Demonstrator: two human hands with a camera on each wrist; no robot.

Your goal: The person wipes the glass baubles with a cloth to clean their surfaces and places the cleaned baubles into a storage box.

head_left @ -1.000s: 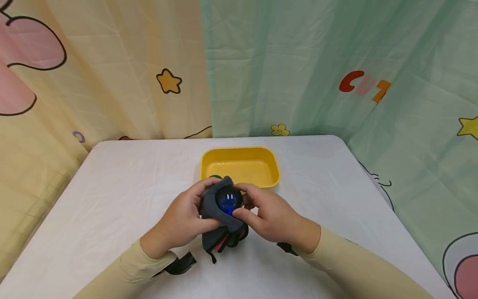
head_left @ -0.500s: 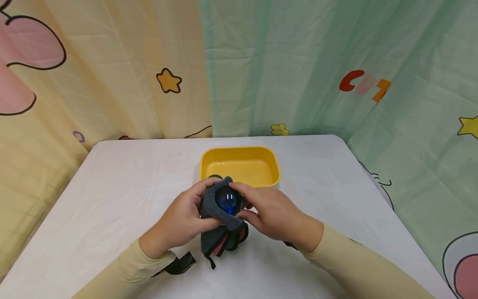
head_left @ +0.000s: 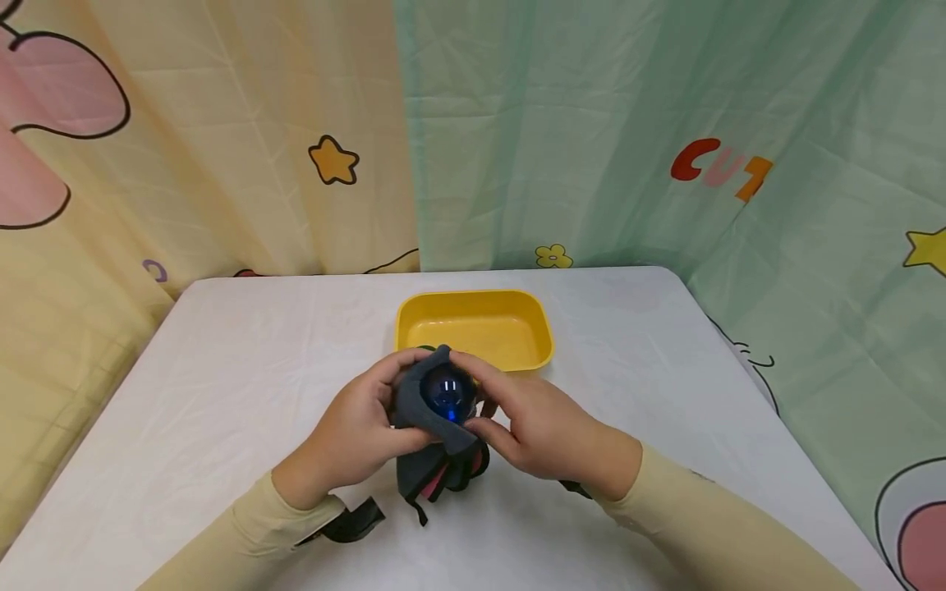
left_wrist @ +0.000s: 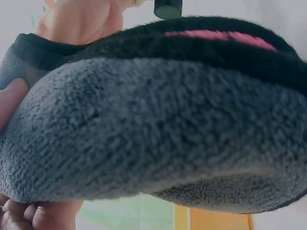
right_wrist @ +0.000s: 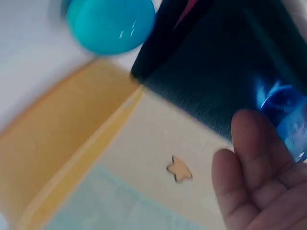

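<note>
A dark grey fleecy cloth point(head_left: 421, 404) with black edging and pink parts is wrapped partway round a shiny, see-through blue ball point(head_left: 447, 394). My left hand point(head_left: 353, 427) grips the cloth from the left, thumb in front and fingers behind. From the right, my right hand point(head_left: 528, 414) holds the ball's side, its index finger at the top and its thumb at the lower edge. Grey pile of the cloth point(left_wrist: 153, 129) fills most of the left wrist view. The blue ball point(right_wrist: 290, 120) shows beside my right fingers point(right_wrist: 252, 143) in the right wrist view.
A yellow tray point(head_left: 545, 328) stands just beyond the hands on the white table point(head_left: 636, 353). Close to the tray is a glossy teal round thing point(right_wrist: 112, 24), mostly hidden in the head view. Printed curtains point(head_left: 532, 148) hang behind and at both sides.
The cloth and ball have shifted slightly left and turned a little between the hands. My right index finger has moved left along the top of the ball.
</note>
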